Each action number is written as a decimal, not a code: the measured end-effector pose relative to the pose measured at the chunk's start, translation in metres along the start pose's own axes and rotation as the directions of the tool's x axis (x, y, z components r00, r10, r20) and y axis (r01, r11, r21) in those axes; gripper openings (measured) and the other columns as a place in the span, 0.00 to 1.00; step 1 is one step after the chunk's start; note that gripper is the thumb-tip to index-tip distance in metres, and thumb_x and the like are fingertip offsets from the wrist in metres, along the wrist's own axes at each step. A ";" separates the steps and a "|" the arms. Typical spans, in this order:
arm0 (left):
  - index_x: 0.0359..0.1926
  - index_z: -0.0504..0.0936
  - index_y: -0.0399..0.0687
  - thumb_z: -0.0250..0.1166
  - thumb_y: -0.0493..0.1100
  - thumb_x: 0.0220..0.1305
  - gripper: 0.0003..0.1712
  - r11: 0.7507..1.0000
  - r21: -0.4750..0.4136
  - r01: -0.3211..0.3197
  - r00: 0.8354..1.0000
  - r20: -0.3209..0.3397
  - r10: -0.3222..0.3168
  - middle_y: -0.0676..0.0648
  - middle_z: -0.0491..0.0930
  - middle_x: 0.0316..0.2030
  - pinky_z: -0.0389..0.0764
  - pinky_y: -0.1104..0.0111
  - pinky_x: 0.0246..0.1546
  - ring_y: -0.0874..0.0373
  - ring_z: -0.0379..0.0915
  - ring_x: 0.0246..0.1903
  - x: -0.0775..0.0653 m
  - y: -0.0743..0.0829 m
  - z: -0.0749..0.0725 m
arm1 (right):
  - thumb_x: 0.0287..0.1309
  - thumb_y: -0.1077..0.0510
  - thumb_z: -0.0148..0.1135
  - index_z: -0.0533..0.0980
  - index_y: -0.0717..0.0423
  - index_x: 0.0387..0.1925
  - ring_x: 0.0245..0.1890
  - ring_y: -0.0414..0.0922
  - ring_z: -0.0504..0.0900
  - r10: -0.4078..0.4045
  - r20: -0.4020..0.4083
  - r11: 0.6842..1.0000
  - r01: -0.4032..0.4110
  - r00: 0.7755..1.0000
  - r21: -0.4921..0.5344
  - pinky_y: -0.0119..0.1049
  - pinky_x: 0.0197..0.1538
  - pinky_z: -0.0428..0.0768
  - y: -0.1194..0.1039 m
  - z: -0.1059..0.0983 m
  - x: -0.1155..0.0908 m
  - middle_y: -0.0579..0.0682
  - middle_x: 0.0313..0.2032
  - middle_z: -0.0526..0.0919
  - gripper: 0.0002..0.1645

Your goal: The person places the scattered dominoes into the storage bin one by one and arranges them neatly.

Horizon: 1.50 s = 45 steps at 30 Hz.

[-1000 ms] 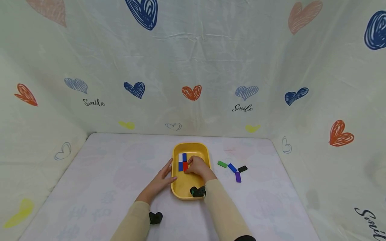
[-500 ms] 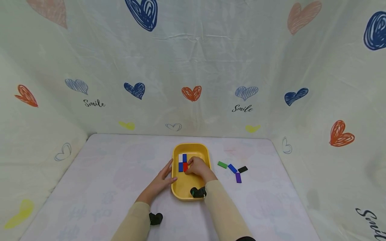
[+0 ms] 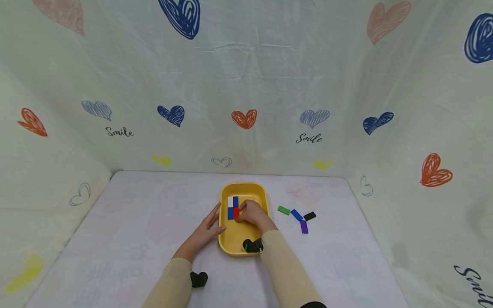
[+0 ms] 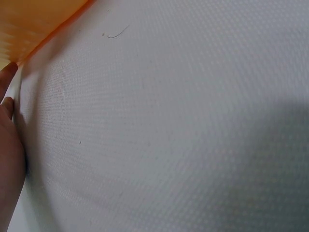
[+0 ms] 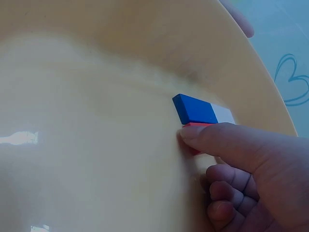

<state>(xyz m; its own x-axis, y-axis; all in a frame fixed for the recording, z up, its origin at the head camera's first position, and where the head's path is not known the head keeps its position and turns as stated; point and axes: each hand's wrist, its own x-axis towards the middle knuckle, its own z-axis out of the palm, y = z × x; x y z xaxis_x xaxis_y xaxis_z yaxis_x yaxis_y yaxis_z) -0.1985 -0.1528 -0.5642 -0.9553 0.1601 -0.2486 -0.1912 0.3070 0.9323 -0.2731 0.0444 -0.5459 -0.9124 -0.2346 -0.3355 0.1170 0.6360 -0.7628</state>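
Red block partly hidden by right hand; left hand cut off at left-wrist view's edge.

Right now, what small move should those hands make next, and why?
Perhaps the right hand should ease off the red block and lift: that block seems to lie flat in the yellow tray, lined up beside the nearer blue block, so it may need no adjusting.
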 end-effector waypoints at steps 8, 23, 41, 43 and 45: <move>0.76 0.51 0.70 0.69 0.51 0.60 0.49 1.000 -0.009 0.006 1.000 0.004 -0.006 0.38 0.59 0.71 0.46 0.35 0.64 0.39 0.46 0.72 0.000 0.000 0.000 | 0.45 0.57 0.78 0.74 0.56 0.36 0.32 0.46 0.75 -0.002 -0.007 1.000 0.002 1.000 0.005 0.35 0.37 0.76 0.000 0.001 -0.001 0.50 0.30 0.76 0.21; 0.76 0.50 0.70 0.69 0.52 0.60 0.50 1.000 -0.006 0.004 1.000 0.009 -0.004 0.37 0.59 0.71 0.44 0.36 0.66 0.40 0.46 0.72 0.002 -0.002 -0.001 | 0.45 0.56 0.78 0.74 0.56 0.34 0.33 0.46 0.75 -0.008 -0.012 1.000 0.008 1.000 0.001 0.36 0.37 0.77 0.002 0.002 0.001 0.50 0.31 0.77 0.21; 0.76 0.50 0.72 0.70 0.54 0.59 0.50 1.000 -0.001 0.019 1.000 0.006 -0.019 0.39 0.58 0.71 0.42 0.36 0.65 0.40 0.45 0.72 0.004 -0.004 0.000 | 0.47 0.60 0.77 0.74 0.55 0.41 0.32 0.47 0.75 -0.082 0.055 0.996 0.081 0.995 0.023 0.35 0.37 0.77 -0.002 -0.012 -0.009 0.51 0.31 0.76 0.22; 0.76 0.51 0.74 0.70 0.56 0.58 0.51 0.999 0.008 0.031 1.000 -0.002 -0.031 0.40 0.59 0.72 0.42 0.35 0.65 0.40 0.45 0.72 0.004 -0.004 0.000 | 0.48 0.62 0.75 0.74 0.55 0.44 0.33 0.47 0.76 -0.132 0.062 0.990 0.130 0.989 0.048 0.34 0.39 0.78 -0.003 -0.016 -0.012 0.51 0.32 0.77 0.22; 0.75 0.51 0.75 0.70 0.57 0.57 0.51 0.999 0.012 0.044 0.999 -0.008 -0.044 0.41 0.58 0.72 0.42 0.34 0.64 0.40 0.45 0.72 0.004 -0.004 -0.001 | 0.50 0.64 0.74 0.75 0.56 0.47 0.35 0.47 0.76 -0.179 0.065 0.982 0.175 0.982 0.069 0.34 0.42 0.79 -0.004 -0.021 -0.016 0.51 0.35 0.78 0.22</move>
<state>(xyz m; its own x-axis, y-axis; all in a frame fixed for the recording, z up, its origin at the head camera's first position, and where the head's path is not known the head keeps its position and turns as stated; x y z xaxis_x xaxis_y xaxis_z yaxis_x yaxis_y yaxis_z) -0.2019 -0.1539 -0.5685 -0.9476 0.1390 -0.2876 -0.2306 0.3249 0.9172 -0.2668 0.0608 -0.5258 -0.8913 -0.3917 -0.2283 -0.0175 0.5330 -0.8460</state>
